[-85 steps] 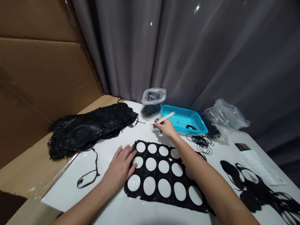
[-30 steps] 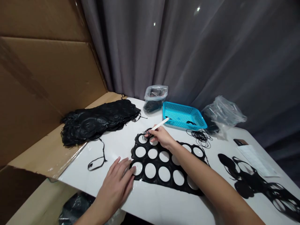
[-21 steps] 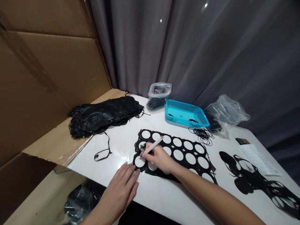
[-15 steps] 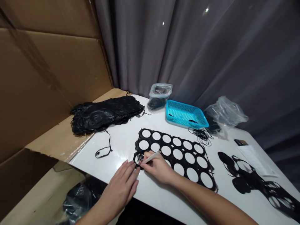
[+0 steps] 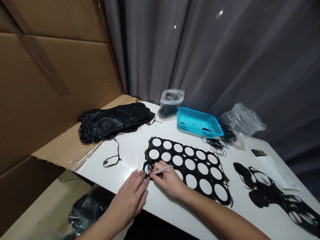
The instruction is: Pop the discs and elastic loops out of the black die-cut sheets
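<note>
A black sheet (image 5: pixel 184 159) with rows of round holes lies flat on the white table. My left hand (image 5: pixel 133 193) rests with fingers stretched out, fingertips touching the sheet's near left corner. My right hand (image 5: pixel 166 180) pinches a slim white pen-like tool (image 5: pixel 162 169) beside those fingertips. Its tip is too small to make out. Thin black loops (image 5: pixel 150 165) show at the corner hole between the two hands, partly covered by my right hand.
A pile of black sheets (image 5: pixel 115 120) lies at the left, near a cardboard box (image 5: pixel 62 73). Behind stand a clear bag (image 5: pixel 172 101) and a blue basket (image 5: pixel 200 133). Black cords (image 5: pixel 216 145), a plastic bag (image 5: pixel 245 121), black cut pieces (image 5: pixel 272 195) and a paper (image 5: pixel 277 171) lie rightward.
The view has shifted very slightly. Both hands stay at the same corner of the sheet, and the right hand keeps its pinch on the white tool.
</note>
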A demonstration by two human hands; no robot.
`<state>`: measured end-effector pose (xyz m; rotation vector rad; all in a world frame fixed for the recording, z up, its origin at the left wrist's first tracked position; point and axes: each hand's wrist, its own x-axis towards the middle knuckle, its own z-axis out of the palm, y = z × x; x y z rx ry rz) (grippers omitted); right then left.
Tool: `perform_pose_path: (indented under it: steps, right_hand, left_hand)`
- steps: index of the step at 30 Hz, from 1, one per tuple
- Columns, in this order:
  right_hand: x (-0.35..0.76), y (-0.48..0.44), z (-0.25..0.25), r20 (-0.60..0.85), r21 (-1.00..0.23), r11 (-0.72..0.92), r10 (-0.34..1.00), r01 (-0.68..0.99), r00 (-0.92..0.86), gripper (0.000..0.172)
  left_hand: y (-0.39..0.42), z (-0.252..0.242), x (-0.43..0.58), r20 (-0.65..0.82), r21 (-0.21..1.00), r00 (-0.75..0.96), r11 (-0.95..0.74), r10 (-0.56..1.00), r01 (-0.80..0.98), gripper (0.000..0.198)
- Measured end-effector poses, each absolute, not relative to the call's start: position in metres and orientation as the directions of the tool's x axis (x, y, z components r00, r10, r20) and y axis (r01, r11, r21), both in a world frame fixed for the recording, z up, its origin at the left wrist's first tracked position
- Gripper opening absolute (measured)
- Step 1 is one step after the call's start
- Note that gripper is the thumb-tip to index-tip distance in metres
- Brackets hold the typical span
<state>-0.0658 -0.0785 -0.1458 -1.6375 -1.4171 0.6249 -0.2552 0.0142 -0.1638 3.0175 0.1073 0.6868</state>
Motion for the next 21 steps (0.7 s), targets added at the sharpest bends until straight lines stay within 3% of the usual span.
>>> perform_pose_path:
  steps: [5,10,12,17,19,21]
  right_hand:
    - [-0.067,-0.086,-0.152,0.307,-0.722,0.18,0.949,0.668,0.076,0.015]
    - [-0.071,-0.089,-0.155,0.391,-0.341,0.307,0.906,0.888,-0.163,0.007]
    - [-0.06,-0.078,-0.152,0.413,-0.293,0.271,0.901,0.917,-0.134,0.007]
    - [0.007,-0.034,-0.133,0.499,-0.373,-0.079,0.823,0.924,0.272,0.018]
    - [0.03,-0.026,-0.124,0.475,-0.484,-0.16,0.778,0.86,0.412,0.017]
    - [0.041,-0.027,-0.116,0.347,-0.67,-0.16,0.795,0.724,0.497,0.018]
  left_hand:
    - [0.014,-0.163,-0.254,0.448,0.055,0.891,-0.997,0.071,0.052,0.032]
    - [0.014,-0.162,-0.252,0.466,0.05,0.882,-0.997,0.068,0.051,0.031]
    - [0.014,-0.162,-0.251,0.466,0.051,0.882,-0.997,0.068,0.05,0.031]
    - [0.015,-0.164,-0.253,0.446,0.037,0.893,-0.998,0.056,0.044,0.031]
    - [0.018,-0.164,-0.256,0.43,0.024,0.902,-0.999,0.042,0.035,0.032]
    - [0.024,-0.16,-0.257,0.411,0.06,0.911,-0.998,0.039,0.016,0.033]
